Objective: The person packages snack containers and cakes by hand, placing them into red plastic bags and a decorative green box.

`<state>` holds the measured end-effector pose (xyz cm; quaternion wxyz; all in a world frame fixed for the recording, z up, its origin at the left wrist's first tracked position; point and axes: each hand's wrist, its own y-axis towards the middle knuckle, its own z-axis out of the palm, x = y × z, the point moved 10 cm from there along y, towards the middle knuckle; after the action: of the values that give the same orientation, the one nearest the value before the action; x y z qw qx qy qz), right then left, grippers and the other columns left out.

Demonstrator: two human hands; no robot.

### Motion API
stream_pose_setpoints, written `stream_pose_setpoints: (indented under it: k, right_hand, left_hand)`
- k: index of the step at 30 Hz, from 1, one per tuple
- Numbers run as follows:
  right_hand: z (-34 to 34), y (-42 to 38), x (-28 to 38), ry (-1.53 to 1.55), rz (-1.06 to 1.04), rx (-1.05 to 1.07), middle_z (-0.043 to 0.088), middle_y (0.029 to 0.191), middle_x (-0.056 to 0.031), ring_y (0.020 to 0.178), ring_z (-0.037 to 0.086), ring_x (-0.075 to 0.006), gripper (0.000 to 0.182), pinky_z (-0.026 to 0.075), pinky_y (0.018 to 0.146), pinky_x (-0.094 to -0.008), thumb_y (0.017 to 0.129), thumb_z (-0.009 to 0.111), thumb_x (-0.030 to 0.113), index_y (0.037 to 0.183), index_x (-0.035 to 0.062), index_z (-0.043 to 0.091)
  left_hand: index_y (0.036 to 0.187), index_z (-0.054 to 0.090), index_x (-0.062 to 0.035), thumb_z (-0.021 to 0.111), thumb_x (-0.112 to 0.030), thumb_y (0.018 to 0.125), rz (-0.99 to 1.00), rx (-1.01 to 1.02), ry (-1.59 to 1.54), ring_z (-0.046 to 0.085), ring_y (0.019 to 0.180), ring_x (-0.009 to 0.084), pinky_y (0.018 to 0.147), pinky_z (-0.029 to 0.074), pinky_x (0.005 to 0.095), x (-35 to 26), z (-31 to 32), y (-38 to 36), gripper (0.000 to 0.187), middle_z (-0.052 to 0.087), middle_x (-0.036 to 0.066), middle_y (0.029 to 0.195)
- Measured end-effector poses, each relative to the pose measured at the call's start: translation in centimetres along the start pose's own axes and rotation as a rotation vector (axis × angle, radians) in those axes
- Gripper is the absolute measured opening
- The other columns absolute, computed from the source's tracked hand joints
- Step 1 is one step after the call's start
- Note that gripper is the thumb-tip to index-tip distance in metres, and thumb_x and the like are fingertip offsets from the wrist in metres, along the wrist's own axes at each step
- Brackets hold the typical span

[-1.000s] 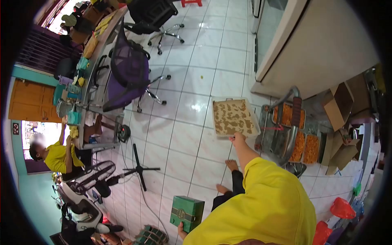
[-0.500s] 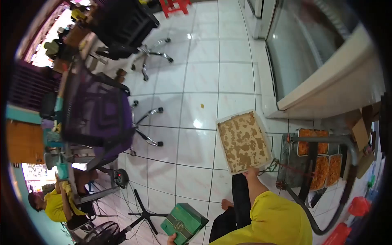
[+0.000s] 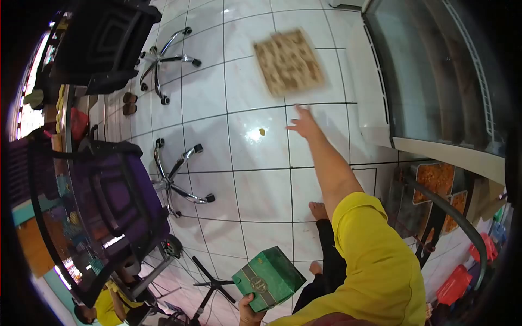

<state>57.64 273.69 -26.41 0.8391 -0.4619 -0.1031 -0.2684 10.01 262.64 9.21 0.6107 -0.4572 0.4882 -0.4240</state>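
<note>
My left hand (image 3: 249, 311) grips a green box (image 3: 270, 278) at its lower left corner. The box has a dark band and a round emblem across it. Out in front, my right arm reaches forward and the right hand (image 3: 304, 124) is open, its fingers spread. Beyond those fingertips is a flat rectangular tray-like piece (image 3: 288, 62), cream with brown patches and smeared by motion. A strip of white tile shows between it and the hand.
Wheeled chairs, one black (image 3: 98, 43) and one purple (image 3: 109, 195), stand on the left. A glass-fronted cabinet (image 3: 435, 81) is at right, with trays of orange food (image 3: 435, 182) below it. A black stand (image 3: 213, 283) is near the green box. Another person in yellow (image 3: 111, 307) sits lower left.
The right hand has let go of the patched tray-like piece, which has moved forward across the floor away from me. The left hand still holds the green box. My view has shifted.
</note>
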Motion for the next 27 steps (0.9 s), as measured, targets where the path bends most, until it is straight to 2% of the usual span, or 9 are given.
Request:
stream_pose_setpoints:
  k: [2, 5, 8, 10, 13, 14, 18, 21, 27]
  right_hand:
    - [5.4, -5.4, 0.4, -0.597, 0.051, 0.147, 0.018, 0.138, -0.0163, 0.122, 0.027, -0.037, 0.053, 0.03, 0.093, -0.053, 0.089, 0.042, 0.028, 0.135, 0.0122, 0.02]
    - [-3.8, -11.9, -6.8, -1.142, 0.118, 0.189, 0.024, 0.137, -0.019, 0.124, 0.027, -0.0337, 0.056, 0.026, 0.101, -0.0391, 0.087, 0.043, 0.033, 0.133, 0.0074, 0.026]
    - [-19.7, -21.8, -16.0, -2.011, -0.234, 0.739, 0.049, 0.117, -0.0189, 0.105, 0.049, -0.031, 0.052, 0.038, 0.09, -0.0373, 0.082, 0.047, 0.037, 0.122, 0.0034, 0.041]
    - [-30.4, -34.1, -14.3, -1.956, 0.309, 0.63, 0.05, 0.117, -0.0188, 0.106, 0.049, -0.0307, 0.053, 0.038, 0.09, -0.0373, 0.082, 0.046, 0.037, 0.122, 0.0034, 0.041]
    - [-38.7, -49.8, -11.6, -1.79, 0.686, 0.398, 0.05, 0.117, -0.0186, 0.106, 0.049, -0.0302, 0.053, 0.038, 0.09, -0.0373, 0.082, 0.046, 0.039, 0.122, 0.0033, 0.042]
    - [-39.7, -53.1, -11.2, -1.771, 0.702, 0.353, 0.05, 0.116, -0.0185, 0.106, 0.049, -0.0301, 0.054, 0.038, 0.09, -0.0373, 0.082, 0.046, 0.039, 0.122, 0.0032, 0.042]
    - [-42.3, -66.8, -11.7, -1.597, 0.685, 0.138, 0.05, 0.116, -0.0183, 0.106, 0.048, -0.0295, 0.055, 0.038, 0.089, -0.0372, 0.082, 0.046, 0.041, 0.121, 0.0031, 0.043]
    - [-40.7, -72.6, -13.1, -1.458, 0.532, 0.039, 0.05, 0.116, -0.0181, 0.106, 0.048, -0.029, 0.056, 0.038, 0.089, -0.0372, 0.082, 0.046, 0.042, 0.121, 0.003, 0.043]
    - [-39.6, -82.4, -12.1, -1.277, 0.272, -0.139, 0.051, 0.116, -0.0177, 0.107, 0.048, -0.0281, 0.057, 0.038, 0.089, -0.0372, 0.082, 0.045, 0.045, 0.12, 0.0028, 0.044]
  left_hand:
    - [0.114, 0.046, -0.0045, 0.062, -0.015, 0.063, 0.013, 0.046, 0.014, 0.052, 0.097, 0.0299, 0.087, 0.04, 0.0464, -0.5, 1.2, 0.4, 0.055, 0.055, 0.011, 0.106]
    - [0.114, 0.046, -0.0043, 0.061, -0.014, 0.065, 0.001, 0.111, 0.106, 0.052, 0.097, 0.0292, 0.087, 0.04, 0.046, -0.6, 0.7, 0.4, 0.052, 0.055, 0.011, 0.105]
    - [0.115, 0.045, -0.0049, 0.059, -0.014, 0.067, -0.038, 0.171, 0.126, 0.052, 0.098, 0.0279, 0.09, 0.038, 0.044, 0.3, -2.9, -0.1, 0.051, 0.055, 0.01, 0.107]
    - [0.117, 0.044, -0.0063, 0.059, -0.015, 0.068, -0.041, 0.244, 0.126, 0.052, 0.099, 0.0277, 0.092, 0.038, 0.0432, 1.5, -3.7, -1.8, 0.052, 0.054, 0.009, 0.109]
    - [0.118, 0.043, -0.0068, 0.059, -0.015, 0.068, 0.017, 0.28, 0.202, 0.051, 0.102, 0.0279, 0.092, 0.037, 0.0446, 3.3, -8.1, -3.3, 0.053, 0.054, 0.009, 0.11]
    - [0.123, 0.035, -0.0153, 0.056, -0.004, 0.07, -0.037, 0.289, 0.152, 0.051, 0.1, 0.0288, 0.084, 0.044, 0.0451, 4.2, -10.7, -3.3, 0.059, 0.05, 0.011, 0.111]
    - [0.126, 0.031, -0.018, 0.057, -0.002, 0.069, 0.038, 0.282, 0.248, 0.05, 0.1, 0.0305, 0.08, 0.046, 0.0463, 6.9, -18.5, -4.7, 0.064, 0.048, 0.012, 0.112]
    - [0.126, 0.028, -0.0178, 0.057, -0.001, 0.068, 0.156, 0.336, 0.291, 0.051, 0.098, 0.0324, 0.075, 0.048, 0.0466, 7.3, -17.9, -13.0, 0.067, 0.048, 0.013, 0.112]
    - [0.125, 0.03, -0.0162, 0.057, -0.003, 0.069, -0.024, 0.472, 0.563, 0.053, 0.095, 0.0327, 0.074, 0.049, 0.0456, 9.9, -20.3, -13.6, 0.064, 0.049, 0.013, 0.111]
